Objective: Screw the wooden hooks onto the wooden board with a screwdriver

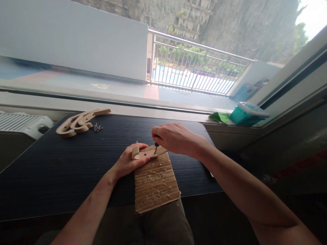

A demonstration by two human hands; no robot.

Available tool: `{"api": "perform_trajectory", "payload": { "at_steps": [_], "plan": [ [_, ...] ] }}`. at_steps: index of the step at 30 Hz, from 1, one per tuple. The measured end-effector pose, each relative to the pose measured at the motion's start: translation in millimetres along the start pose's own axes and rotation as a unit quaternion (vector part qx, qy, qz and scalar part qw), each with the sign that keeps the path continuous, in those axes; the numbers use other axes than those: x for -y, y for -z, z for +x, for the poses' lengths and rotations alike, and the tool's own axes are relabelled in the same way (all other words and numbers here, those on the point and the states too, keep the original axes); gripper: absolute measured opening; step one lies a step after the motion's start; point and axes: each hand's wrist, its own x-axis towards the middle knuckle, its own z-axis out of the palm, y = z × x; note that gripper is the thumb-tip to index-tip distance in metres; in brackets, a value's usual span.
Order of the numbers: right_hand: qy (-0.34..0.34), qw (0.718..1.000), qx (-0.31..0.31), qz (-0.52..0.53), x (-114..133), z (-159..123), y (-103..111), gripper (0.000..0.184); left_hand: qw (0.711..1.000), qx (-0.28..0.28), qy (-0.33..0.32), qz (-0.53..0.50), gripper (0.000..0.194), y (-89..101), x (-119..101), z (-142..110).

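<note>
My left hand (pixel 130 158) is closed around one end of a curved wooden hook (pixel 150 153), fingers on its far side and thumb on the near side. The hook lies over a worn piece of corrugated cardboard (pixel 158 183) full of small holes. Above it, my right hand (pixel 171 137) is wrapped round a screwdriver (pixel 156 145), whose handle is mostly hidden in the fist. The screwdriver stands nearly upright, its tip at a hole or screw in the wood. A second dark hole shows nearer my left hand.
More curved wooden hooks (pixel 81 121) lie at the back left of the black table (pixel 76 170), beside several loose screws (pixel 97 128). A teal box (pixel 246 114) and a green cloth (pixel 219 117) rest on the window sill. A white radiator (pixel 25 124) stands at left.
</note>
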Motion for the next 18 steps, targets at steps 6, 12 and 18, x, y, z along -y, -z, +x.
{"api": "perform_trajectory", "payload": {
  "at_steps": [6,12,18],
  "plan": [
    [-0.020,1.000,-0.006,-0.011,3,-1,-5,0.026,1.000,0.012,-0.005,-0.014,0.045,0.6,-2,1],
    [-0.058,0.998,-0.030,-0.011,2,8,-15,0.032,1.000,0.013,-0.006,-0.015,0.045,0.4,-1,0],
    [-0.091,0.996,-0.019,-0.016,5,10,-11,0.037,1.000,0.014,-0.004,-0.018,0.045,0.6,-2,0]
  ]
}}
